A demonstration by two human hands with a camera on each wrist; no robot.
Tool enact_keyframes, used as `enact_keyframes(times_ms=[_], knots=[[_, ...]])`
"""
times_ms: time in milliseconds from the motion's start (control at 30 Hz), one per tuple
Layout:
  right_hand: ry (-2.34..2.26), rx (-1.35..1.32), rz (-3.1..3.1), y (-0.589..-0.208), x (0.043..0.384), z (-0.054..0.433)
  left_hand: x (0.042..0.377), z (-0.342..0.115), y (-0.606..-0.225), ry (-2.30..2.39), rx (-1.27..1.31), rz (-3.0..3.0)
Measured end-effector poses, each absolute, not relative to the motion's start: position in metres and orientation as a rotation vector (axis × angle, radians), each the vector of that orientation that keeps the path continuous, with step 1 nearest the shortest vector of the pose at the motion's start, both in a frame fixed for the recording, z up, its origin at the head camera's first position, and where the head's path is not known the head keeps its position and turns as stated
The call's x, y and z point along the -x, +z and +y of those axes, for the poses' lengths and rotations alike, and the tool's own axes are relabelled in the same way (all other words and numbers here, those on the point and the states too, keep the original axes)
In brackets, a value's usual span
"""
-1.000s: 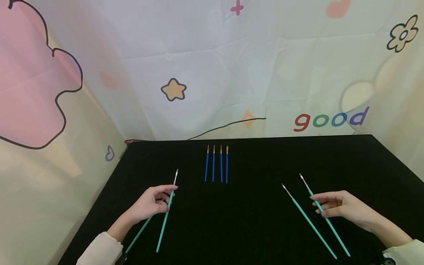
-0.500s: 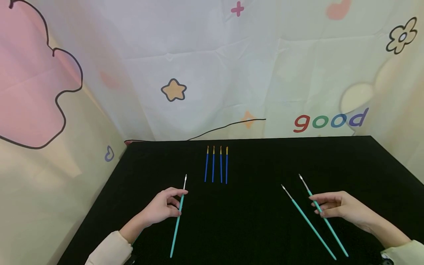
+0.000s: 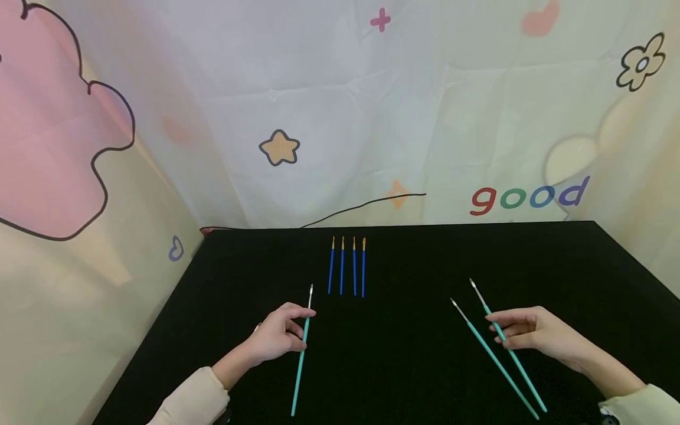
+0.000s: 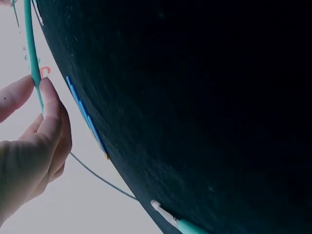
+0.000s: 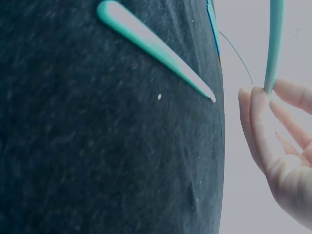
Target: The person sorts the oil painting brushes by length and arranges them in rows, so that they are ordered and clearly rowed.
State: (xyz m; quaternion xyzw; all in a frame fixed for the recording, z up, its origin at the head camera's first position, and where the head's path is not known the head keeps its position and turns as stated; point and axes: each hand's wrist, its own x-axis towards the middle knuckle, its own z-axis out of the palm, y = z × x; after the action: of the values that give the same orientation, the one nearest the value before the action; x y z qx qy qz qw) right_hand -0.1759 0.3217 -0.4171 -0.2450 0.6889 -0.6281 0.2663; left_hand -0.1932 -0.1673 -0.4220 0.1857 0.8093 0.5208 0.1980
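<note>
My left hand (image 3: pixel 278 335) pinches a slim teal-handled paintbrush (image 3: pixel 298 378) between thumb and fingers, tip pointing away from me. On the right, my right hand (image 3: pixel 542 336) pinches a matching teal paintbrush (image 3: pixel 525 373), which slants up to the left. Just left of it a further teal paintbrush (image 3: pixel 494 357) lies on the black table at a similar slant. In the left wrist view, the tip end of another teal paintbrush (image 4: pixel 187 227) shows on the cloth; my left forearm hides it in the head view. Several blue paintbrushes (image 3: pixel 342 271) lie side by side farther back.
Black cloth covers the table (image 3: pixel 404 354). Behind its back edge hangs a pale printed curtain (image 3: pixel 340 118), which also lines both sides. The blue brushes lie between my hands, toward the back edge.
My left hand has carried its paintbrush to the right and slightly nearer me, and its forearm now covers the brush lying at the left. My right hand has shifted slightly left with its brush.
</note>
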Motion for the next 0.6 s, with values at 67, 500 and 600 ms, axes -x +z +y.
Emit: enact_keyframes(times_ms=[67,500,600], knots=[[-1.694,0.659,1.867,-0.416,0.176,0.320,0.193,-0.165,-0.423,1.443,-0.523,2.278],[-1.726,0.711,1.824,-0.412,0.177,0.305,0.193,-0.150,-0.424,1.442,-0.527,2.245],[-1.744,0.722,1.792,-0.412,0.178,0.300,0.192,-0.149,-0.425,1.439,-0.524,2.234]])
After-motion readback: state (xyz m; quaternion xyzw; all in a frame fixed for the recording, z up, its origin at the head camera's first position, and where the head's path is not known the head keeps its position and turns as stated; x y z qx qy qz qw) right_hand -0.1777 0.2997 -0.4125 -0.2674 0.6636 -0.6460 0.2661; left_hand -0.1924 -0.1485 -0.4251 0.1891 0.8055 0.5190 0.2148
